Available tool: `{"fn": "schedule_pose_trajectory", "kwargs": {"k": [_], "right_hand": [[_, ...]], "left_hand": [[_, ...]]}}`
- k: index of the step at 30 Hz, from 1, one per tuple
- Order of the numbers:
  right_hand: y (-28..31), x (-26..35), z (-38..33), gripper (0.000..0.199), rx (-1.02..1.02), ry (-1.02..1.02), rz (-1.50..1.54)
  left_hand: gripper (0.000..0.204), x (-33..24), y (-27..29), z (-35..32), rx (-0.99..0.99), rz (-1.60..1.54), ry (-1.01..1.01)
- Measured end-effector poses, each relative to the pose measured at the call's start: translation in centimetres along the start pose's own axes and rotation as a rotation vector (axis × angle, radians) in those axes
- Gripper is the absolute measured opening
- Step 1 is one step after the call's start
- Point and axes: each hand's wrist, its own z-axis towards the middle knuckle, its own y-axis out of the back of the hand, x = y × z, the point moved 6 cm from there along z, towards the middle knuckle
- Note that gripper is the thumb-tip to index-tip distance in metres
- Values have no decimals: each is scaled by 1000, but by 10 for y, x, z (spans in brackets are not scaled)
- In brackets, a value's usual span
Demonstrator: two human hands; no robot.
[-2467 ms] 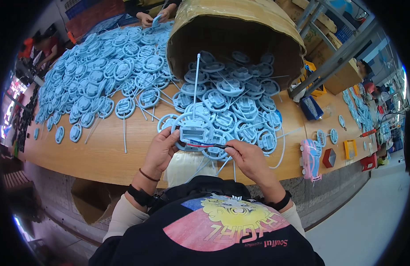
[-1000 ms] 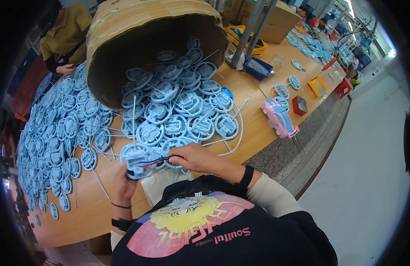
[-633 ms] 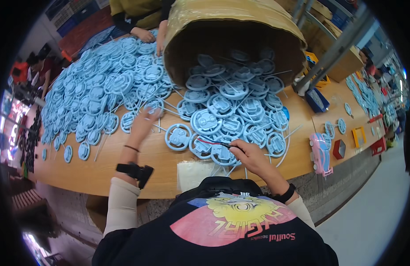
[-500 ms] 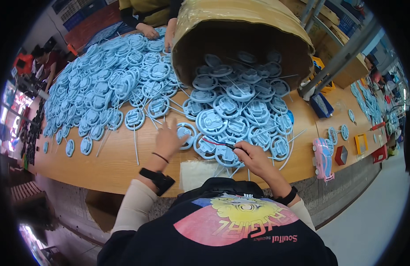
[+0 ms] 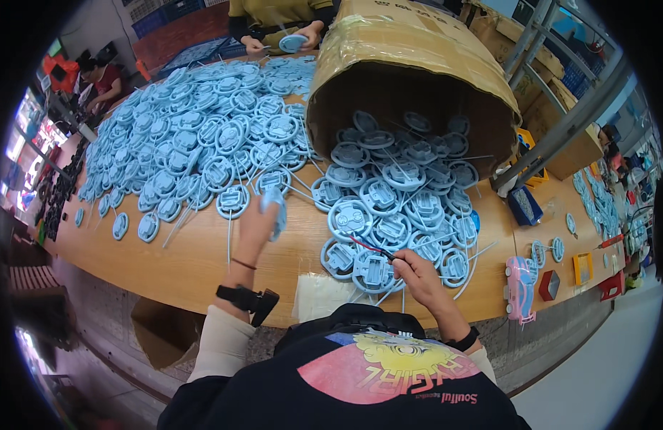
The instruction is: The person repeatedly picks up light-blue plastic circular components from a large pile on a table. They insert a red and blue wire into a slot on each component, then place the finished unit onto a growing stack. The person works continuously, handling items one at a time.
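My left hand (image 5: 252, 233) is closed on a light-blue plastic ring part (image 5: 276, 213), wheel-shaped with a filled centre; motion smears both. It is above the wood beside the left heap of like parts (image 5: 177, 147). In my right hand (image 5: 419, 276) is a slim dark tool (image 5: 378, 249) with two thin red and blue prongs pointing away from me. I cannot make out its exact kind. The prongs hover over the near pile of blue ring parts (image 5: 374, 272), which spills from a cardboard box (image 5: 417, 68) lying on its side.
A white sheet (image 5: 318, 295) lies at the wooden table's (image 5: 166, 265) near edge. To the right stand a pink toy car (image 5: 520, 290), a dark blue bin (image 5: 525, 206) and a metal post (image 5: 571, 118). Across the table a co-worker (image 5: 281, 25) handles a blue part.
My left hand has picked up a blue ring part and moved slightly left with it. My right hand still holds the tool. The view has shifted, and the co-worker now lifts a part.
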Motion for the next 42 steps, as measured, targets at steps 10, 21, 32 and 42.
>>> {"fn": "schedule_pose_trajectory", "kwargs": {"k": [10, 21, 32, 42], "right_hand": [[2, 54, 1, 17, -106, 162, -66], [7, 58, -2, 17, -139, 164, -337], [6, 53, -4, 17, -157, 202, -298], [2, 44, -4, 18, -122, 290, -293]], "left_hand": [[26, -16, -30, -41, 392, -1445, 189], [42, -49, -79, -84, 683, -1233, 119], [32, -36, -71, -72, 755, -1078, 129], [28, -39, -72, -75, 837, -1090, 189]]}}
